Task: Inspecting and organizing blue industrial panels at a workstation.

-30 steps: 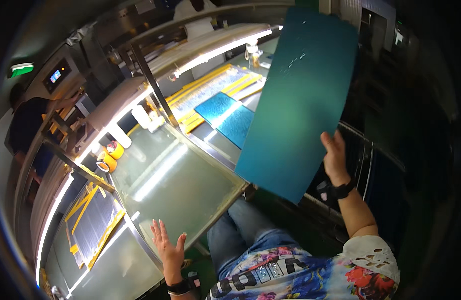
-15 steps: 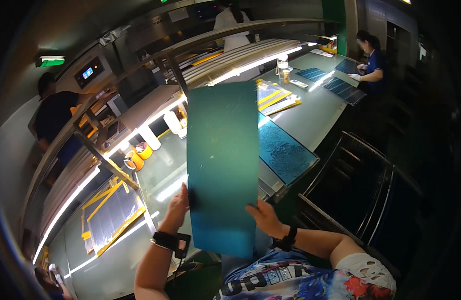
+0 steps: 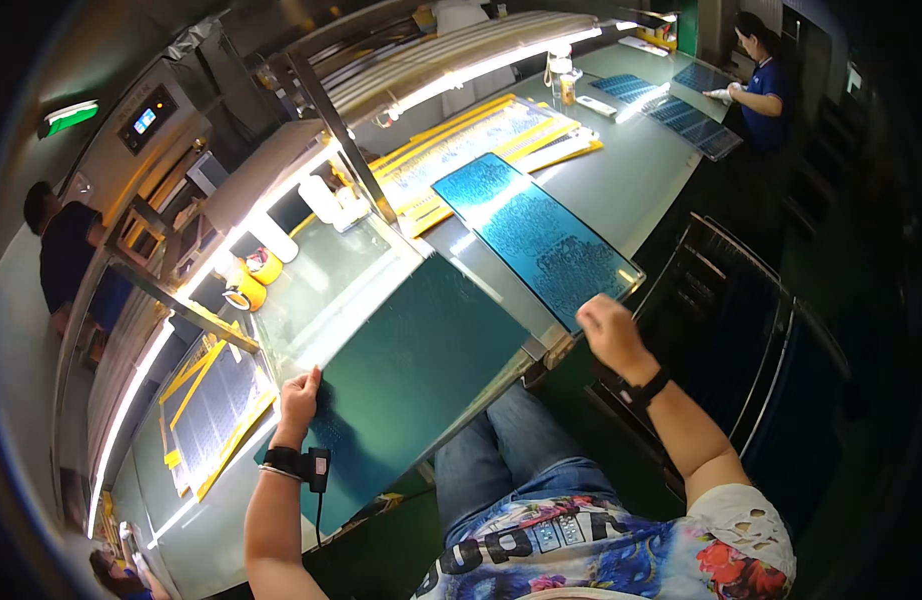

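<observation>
You're likely positioning the green sheet, left hand pinching it, right hand curled, grip unclear; align gently next.

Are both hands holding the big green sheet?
No, the left hand holds the green sheet, while the right hand is off it, near the blue panel.

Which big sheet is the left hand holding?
The plain dark green sheet. The left hand grips its edge; the bright blue sheet lies farther off, near the right hand.
</observation>
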`<action>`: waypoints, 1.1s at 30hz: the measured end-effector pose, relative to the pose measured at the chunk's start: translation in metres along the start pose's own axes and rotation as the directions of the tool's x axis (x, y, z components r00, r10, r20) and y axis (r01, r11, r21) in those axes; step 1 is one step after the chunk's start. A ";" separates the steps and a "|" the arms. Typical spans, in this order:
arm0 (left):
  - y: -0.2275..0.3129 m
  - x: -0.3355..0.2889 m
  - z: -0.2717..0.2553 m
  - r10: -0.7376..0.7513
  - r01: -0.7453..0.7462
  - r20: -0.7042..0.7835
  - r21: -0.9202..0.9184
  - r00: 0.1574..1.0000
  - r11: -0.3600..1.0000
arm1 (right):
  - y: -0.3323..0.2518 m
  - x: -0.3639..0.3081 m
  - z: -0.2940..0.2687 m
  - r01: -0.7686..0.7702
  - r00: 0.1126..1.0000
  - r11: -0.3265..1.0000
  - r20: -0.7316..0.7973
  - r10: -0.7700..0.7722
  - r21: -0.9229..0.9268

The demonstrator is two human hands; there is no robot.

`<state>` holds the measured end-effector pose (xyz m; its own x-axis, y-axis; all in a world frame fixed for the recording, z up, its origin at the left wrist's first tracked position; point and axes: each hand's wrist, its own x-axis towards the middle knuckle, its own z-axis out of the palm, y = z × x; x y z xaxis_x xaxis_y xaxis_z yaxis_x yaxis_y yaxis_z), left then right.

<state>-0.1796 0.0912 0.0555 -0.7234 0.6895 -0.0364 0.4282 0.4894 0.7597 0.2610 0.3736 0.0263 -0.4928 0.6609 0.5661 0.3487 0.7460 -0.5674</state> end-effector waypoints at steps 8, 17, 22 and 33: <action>-0.047 0.017 0.040 -0.110 0.082 0.132 0.201 0.985 0.976 | 0.106 -0.020 -0.024 -0.529 0.767 0.842 -0.367 0.526 0.102; -0.016 0.007 0.062 0.001 -0.013 0.020 0.617 1.000 0.787 | 0.157 -0.007 -0.009 -0.577 0.450 -0.024 0.342 0.825 0.816; -0.022 0.002 0.068 0.064 -0.070 0.031 0.622 0.997 0.780 | 0.167 -0.013 -0.007 -0.514 0.446 -0.071 0.337 0.829 0.855; 0.097 -0.007 0.117 0.670 -0.615 0.164 0.594 0.724 0.519 | 0.087 -0.013 -0.098 -0.437 0.676 0.133 0.228 0.701 0.889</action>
<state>-0.0700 0.1965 0.0536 -0.1479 0.9147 0.3760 0.9886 0.1471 0.0309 0.3759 0.4378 0.0282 -0.2705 0.9509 -0.1507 -0.4471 -0.2627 -0.8550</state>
